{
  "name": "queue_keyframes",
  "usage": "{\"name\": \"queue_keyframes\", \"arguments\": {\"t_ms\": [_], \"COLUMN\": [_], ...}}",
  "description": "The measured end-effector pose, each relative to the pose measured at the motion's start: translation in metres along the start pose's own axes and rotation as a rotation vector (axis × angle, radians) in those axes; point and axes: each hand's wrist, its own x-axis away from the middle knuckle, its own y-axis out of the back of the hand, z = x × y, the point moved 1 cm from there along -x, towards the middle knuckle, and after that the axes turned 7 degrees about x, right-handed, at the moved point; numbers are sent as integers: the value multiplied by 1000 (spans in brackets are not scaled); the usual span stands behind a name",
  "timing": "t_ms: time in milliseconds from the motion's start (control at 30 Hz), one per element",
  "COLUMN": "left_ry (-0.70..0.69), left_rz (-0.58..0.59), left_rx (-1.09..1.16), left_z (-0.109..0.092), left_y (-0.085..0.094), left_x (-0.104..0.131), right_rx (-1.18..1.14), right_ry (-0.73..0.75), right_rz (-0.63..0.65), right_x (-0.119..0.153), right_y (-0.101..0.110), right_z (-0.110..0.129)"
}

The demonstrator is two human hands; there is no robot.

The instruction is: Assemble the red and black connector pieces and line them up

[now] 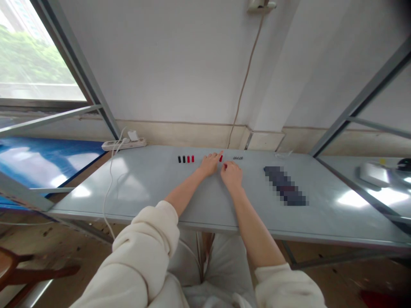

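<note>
My left hand rests low over the back of the grey table, its index finger reaching to a small red cylinder. The cylinder leans slightly at the fingertips, and the hand looks closed on it. Just right of it, my right hand has curled, pinched fingers; whatever lies between them is too small to name. Left of my hands, two black cylinders and two more red cylinders stand in a row. To the right lies a short line of small dark metallic pieces.
A power strip with a white plug sits at the back left corner, and its white cable hangs over the front edge. A pixelated dark object lies on the right. Metal frame posts rise at both sides; the wall stands behind.
</note>
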Motion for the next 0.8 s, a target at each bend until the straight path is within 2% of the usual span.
{"name": "queue_keyframes", "arguments": {"t_ms": [167,367,500,700,800], "left_ry": [3,68,163,164,211], "left_rz": [-39,-153,-252,-336,-360], "left_rx": [5,163,338,531,628], "left_z": [-3,2,9,18,21], "left_y": [-4,4,13,25,27], "left_x": [-5,-1,14,45,56], "right_rx": [-4,18,36,62,70], "right_ry": [-9,-16,-15,5,5], "right_rz": [-13,50,130,187,194], "right_x": [0,0,1,-1,-5], "right_y": [-1,-7,-15,-30,-36], "right_z": [-1,-3,-2,-2,-4]}}
